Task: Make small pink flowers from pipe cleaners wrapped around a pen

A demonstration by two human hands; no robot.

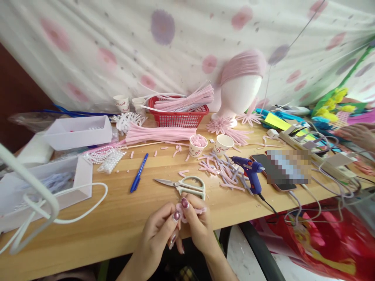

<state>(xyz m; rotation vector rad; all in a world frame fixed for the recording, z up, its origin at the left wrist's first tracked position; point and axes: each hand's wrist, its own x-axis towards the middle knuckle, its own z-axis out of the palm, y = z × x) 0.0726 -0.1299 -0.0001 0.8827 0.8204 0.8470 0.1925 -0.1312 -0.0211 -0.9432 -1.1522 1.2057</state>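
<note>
At the table's front edge my left hand (pixel 162 230) and my right hand (pixel 197 220) meet, thumbs and fingers pinched together. Between them is a small pink pipe cleaner (pixel 200 211), bent into a curl; fingers cover part of it. Just beyond my hands lie scissors (pixel 187 185) with pale green handles, blades pointing left. A blue pen (pixel 139 173) rests further left. Behind the scissors, a paper cup (pixel 198 145) holds pink curled pieces, and another paper cup (pixel 224 144) stands beside it. Cut pink and lilac pipe cleaner pieces (pixel 218 168) are scattered to the right.
A blue glue gun (pixel 249 170) and a phone (pixel 274 173) lie right, near a power strip (pixel 319 154) with cables. A red basket (pixel 178 118) of pink pipe cleaners and a white foam head (pixel 240 91) stand behind. White boxes (pixel 83 175) are left. Another person's hand (pixel 359 136) shows far right.
</note>
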